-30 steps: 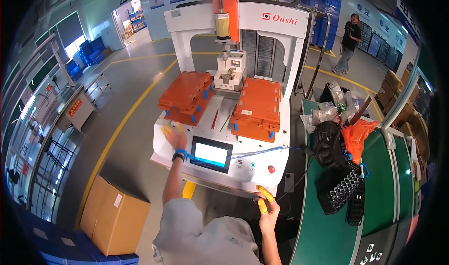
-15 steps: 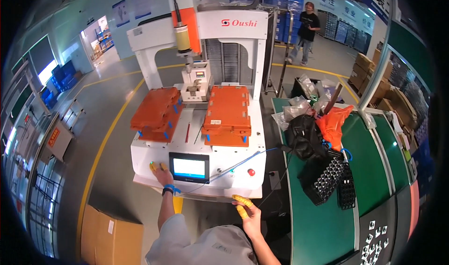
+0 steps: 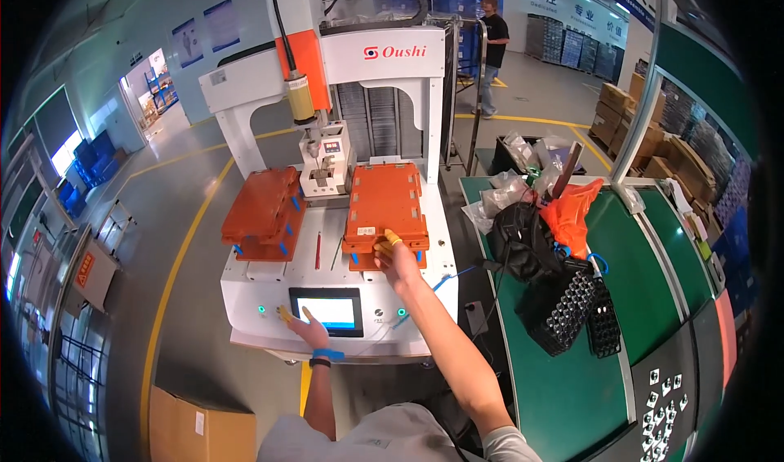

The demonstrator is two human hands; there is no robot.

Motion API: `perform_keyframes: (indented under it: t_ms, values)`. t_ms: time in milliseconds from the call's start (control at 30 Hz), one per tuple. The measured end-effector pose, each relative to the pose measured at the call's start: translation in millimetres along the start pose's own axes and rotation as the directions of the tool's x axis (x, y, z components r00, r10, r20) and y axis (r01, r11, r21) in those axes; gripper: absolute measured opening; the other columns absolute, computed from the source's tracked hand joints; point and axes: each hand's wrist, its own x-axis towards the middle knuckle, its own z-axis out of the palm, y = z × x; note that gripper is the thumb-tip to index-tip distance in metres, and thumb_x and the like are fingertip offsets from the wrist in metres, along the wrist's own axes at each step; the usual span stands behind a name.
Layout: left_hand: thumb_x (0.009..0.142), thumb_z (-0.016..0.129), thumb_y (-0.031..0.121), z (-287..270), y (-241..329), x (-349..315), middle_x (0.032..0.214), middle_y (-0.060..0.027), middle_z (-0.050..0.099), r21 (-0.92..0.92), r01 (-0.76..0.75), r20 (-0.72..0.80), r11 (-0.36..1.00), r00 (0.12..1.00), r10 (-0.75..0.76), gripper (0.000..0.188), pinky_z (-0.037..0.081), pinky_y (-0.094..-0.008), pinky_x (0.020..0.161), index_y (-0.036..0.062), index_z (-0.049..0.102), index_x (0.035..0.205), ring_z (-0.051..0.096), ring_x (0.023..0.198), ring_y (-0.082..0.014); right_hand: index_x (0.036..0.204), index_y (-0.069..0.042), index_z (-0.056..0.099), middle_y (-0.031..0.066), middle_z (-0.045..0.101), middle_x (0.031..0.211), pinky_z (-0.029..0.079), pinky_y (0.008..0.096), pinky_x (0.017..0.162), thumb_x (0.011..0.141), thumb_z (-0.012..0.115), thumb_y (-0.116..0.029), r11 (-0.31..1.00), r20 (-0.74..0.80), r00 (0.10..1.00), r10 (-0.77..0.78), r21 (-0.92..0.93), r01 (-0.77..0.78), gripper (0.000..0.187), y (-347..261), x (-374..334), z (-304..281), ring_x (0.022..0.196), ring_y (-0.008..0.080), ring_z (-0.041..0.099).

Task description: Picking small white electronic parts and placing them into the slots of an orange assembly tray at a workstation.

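Note:
My right hand (image 3: 398, 264) reaches up to the front edge of the right orange fixture (image 3: 385, 201), a flat plate assembly with blue pegs beneath. Its fingers, some in yellow finger covers, are bent around that edge. In front of the machine, my left hand (image 3: 308, 329) hovers by the lower left part of the touchscreen (image 3: 327, 311), fingers apart and holding nothing. A blue band circles its wrist. A second orange fixture (image 3: 260, 211) sits on the left of the white machine bed. Between and behind the two fixtures stand a screwdriver head (image 3: 300, 99) and a small white feeder unit (image 3: 327, 164).
A red stick-like tool (image 3: 318, 250) lies between the fixtures. On the right, a green bench (image 3: 563, 397) carries a black bag (image 3: 523, 240), an orange plastic bag (image 3: 573, 211) and black trays (image 3: 557, 311). A carton (image 3: 200, 428) stands lower left. Another person (image 3: 492, 54) stands far back.
My right hand has risen from below the machine to the right fixture's front edge. My left hand has moved off the panel's left button area toward the screen. The other person has turned.

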Motion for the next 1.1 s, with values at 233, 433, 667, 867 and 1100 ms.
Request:
perform_keyframes:
  t_ms: [233,433,667,867,1100]
  values:
    - [0.104,0.047,0.027,12,36,-9,0.152,-0.0252,0.033,-0.159,-0.024,0.037,0.987,0.999,0.030,0.059,0.022,-0.0465,0.118,-0.0079,0.029,0.147,0.030,0.141,-0.0376,0.104,-0.011,0.062,0.0029,0.060,0.083,0.047,0.0308,0.066,0.089,0.069,-0.046,0.998,-0.321,0.946,0.049,-0.009,-0.054,0.038,-10,17,40,0.074,0.0171,0.057]
    - [0.105,0.046,0.022,-6,55,-12,0.150,-0.0193,0.039,-0.352,0.105,0.146,0.930,0.988,-0.056,0.050,0.029,-0.0418,0.115,-0.0043,0.035,0.146,0.039,0.135,-0.0323,0.120,-0.006,0.057,0.0069,0.061,0.107,0.052,0.0358,0.077,0.085,0.070,-0.047,0.989,-0.250,0.968,-0.014,0.137,0.050,0.055,-43,30,63,0.092,0.0211,0.059]
    - [0.103,0.048,0.011,-31,157,-39,0.122,-0.0130,0.064,-0.565,0.125,0.416,0.816,0.897,0.151,0.028,0.040,-0.0349,0.105,-0.0056,0.058,0.123,0.057,0.114,-0.0241,0.111,-0.006,0.062,0.0078,0.065,0.114,0.045,0.0407,0.101,0.086,0.056,-0.011,0.881,-0.139,0.980,-0.144,0.433,0.191,0.026,-56,38,27,0.111,0.0237,0.060]
    - [0.103,0.039,0.034,-45,196,-70,0.132,-0.0121,0.057,-0.744,0.373,0.628,0.555,0.673,0.390,0.049,0.042,-0.0368,0.105,-0.0047,0.054,0.130,0.056,0.118,-0.0237,0.117,-0.003,0.061,0.0064,0.067,0.112,0.048,0.0355,0.099,0.085,0.061,-0.004,0.867,-0.128,0.934,-0.333,0.349,0.356,0.032,-13,-130,-72,0.105,0.0191,0.064]
    - [0.085,0.069,0.003,-82,265,-96,0.107,-0.0053,0.065,-0.402,0.817,0.846,0.413,0.159,0.510,0.044,0.054,-0.0259,0.075,-0.0018,0.053,0.126,0.064,0.091,-0.0130,0.134,-0.006,0.051,0.0060,0.059,0.130,0.043,0.0431,0.107,0.077,0.069,0.002,0.708,-0.306,0.814,-0.493,0.402,0.580,0.060,35,-275,-143,0.124,0.0255,0.054]
